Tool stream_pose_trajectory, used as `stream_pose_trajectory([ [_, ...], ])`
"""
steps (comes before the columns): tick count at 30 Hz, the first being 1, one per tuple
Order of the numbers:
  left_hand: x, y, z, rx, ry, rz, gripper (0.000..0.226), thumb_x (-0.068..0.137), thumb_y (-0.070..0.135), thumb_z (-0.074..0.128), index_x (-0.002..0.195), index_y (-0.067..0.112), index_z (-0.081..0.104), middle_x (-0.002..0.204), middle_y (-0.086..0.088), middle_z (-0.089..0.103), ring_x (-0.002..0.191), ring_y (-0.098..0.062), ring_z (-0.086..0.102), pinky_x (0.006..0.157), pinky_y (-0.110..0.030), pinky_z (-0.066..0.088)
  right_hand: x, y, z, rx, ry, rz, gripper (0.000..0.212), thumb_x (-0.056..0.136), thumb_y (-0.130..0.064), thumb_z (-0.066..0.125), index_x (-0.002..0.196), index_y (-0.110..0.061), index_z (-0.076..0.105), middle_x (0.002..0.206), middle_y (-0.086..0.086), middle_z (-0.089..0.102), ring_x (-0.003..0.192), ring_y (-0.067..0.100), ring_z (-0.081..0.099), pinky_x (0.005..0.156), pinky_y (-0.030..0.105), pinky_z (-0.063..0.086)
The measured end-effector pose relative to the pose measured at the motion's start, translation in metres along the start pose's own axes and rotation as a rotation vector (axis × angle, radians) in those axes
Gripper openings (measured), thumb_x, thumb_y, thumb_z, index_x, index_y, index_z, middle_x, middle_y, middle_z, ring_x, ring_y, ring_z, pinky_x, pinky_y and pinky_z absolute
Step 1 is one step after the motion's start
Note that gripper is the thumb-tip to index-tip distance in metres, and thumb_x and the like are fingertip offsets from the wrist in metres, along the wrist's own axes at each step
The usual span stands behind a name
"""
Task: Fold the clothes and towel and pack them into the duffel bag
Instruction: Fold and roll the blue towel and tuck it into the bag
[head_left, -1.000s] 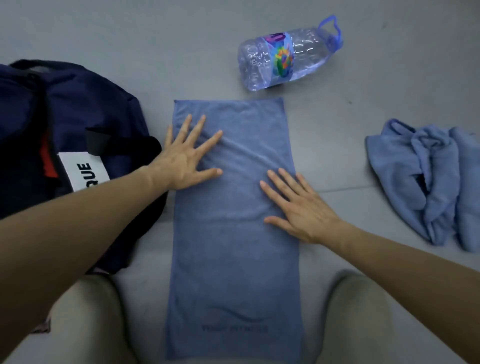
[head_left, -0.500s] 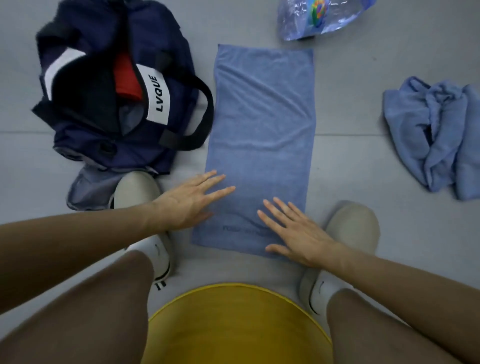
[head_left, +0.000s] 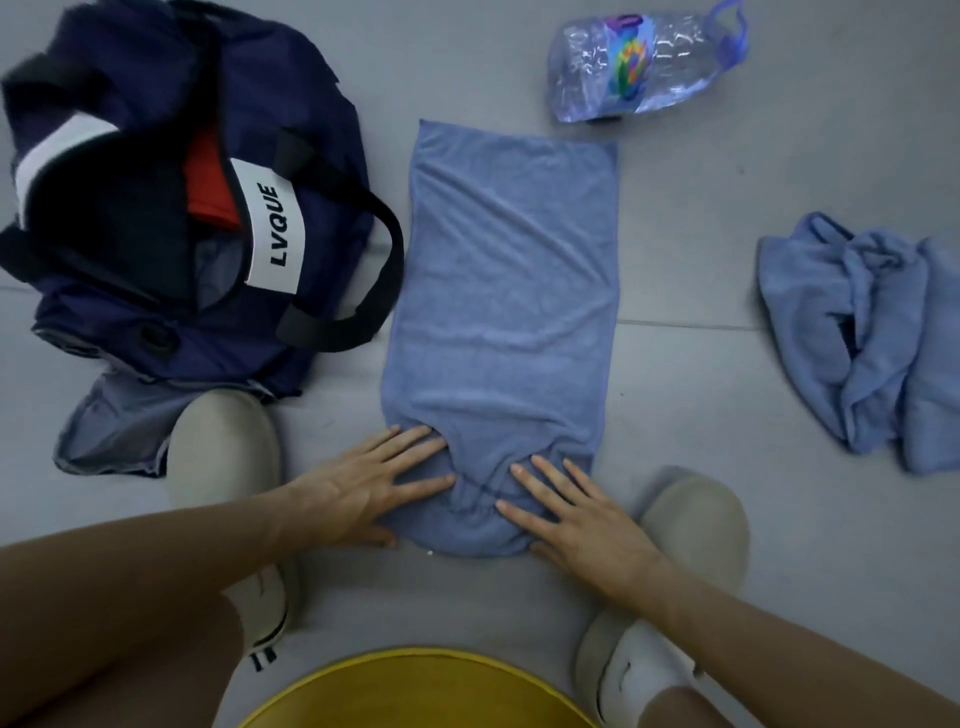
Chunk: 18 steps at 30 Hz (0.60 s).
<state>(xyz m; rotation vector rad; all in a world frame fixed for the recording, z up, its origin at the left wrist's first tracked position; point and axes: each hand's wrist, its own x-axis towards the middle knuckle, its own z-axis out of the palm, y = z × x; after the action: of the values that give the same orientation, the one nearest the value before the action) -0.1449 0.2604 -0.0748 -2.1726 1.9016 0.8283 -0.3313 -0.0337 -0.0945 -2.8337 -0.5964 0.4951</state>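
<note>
Fingers (head_left: 411, 441) straight, left hand (head_left: 358, 493) and right hand (head_left: 587, 525) press one towel (head_left: 504, 291) beside one duffel bag (head_left: 311, 130).

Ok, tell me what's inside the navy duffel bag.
Through the open top of the navy fabric duffel bag a red cloth item shows beside the white LVQUE band. The rest of the interior is dark, so anything deeper is hidden.

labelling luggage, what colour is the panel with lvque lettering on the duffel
White panel, black letters, on the navy duffel bag; clearest in the head view.
</note>
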Motion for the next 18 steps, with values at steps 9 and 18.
stream_pose_trajectory([
  [9,0.001,0.0,-0.004,0.002,0.128,-0.148,0.098,0.07,0.076,0.067,0.151,0.029,0.037,0.161,-0.021,0.026,0.146,-0.045,0.026,0.121,-0.056,0.023,0.028,0.012,-0.049,0.542,0.055,0.367,0.061,0.099,-0.066,0.014,0.146,-0.043,0.045,0.15,-0.014,0.049,0.146,0.009,0.032,0.115,0.038,0.036],
  [18,0.003,-0.011,-0.045,-0.431,0.497,-0.335,0.026,0.094,0.029,0.044,0.104,0.016,0.065,0.106,-0.001,0.067,0.091,-0.028,0.068,0.072,-0.037,0.056,0.048,0.033,-0.094,0.808,0.259,0.625,0.027,0.102,-0.044,0.046,0.117,-0.039,0.068,0.103,-0.01,0.075,0.101,0.014,0.068,0.091,0.036,0.052],
])
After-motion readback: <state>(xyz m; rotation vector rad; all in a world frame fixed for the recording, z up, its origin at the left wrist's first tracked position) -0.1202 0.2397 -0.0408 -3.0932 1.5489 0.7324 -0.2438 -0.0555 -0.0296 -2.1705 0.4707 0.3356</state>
